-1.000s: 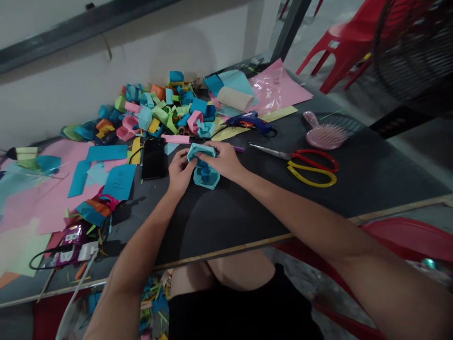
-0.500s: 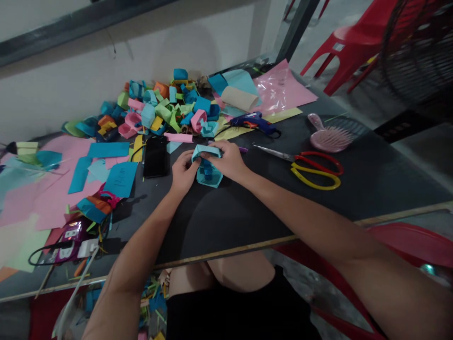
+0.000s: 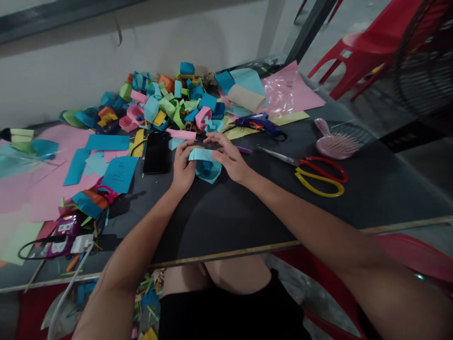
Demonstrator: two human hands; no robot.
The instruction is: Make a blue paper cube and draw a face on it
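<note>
A small light-blue paper basket [image 3: 209, 178] with a folded strip across its top and a darker blue piece inside stands on the dark table in front of me. My left hand [image 3: 184, 166] closes round its left side, fingers curled behind the strip. On the other side my right hand [image 3: 230, 159] has its fingers stretched apart, the thumb tip at the strip's right end. Just behind the right hand lies a purple pen-like stick [image 3: 244, 150], partly covered. A black phone [image 3: 156, 153] lies left of my left hand.
Scissors [image 3: 307, 170] with red and yellow handles, a pink hairbrush [image 3: 334, 141] and a blue glue gun [image 3: 260, 123] lie to the right. Folded paper pieces [image 3: 166, 106] pile up against the wall. Paper sheets [image 3: 46, 189] and a purple device [image 3: 65, 236] with a cable occupy the left.
My right hand's fingers have lifted and spread away from the basket's strip. My left hand stays at the basket's left side. The view has shifted slightly.
</note>
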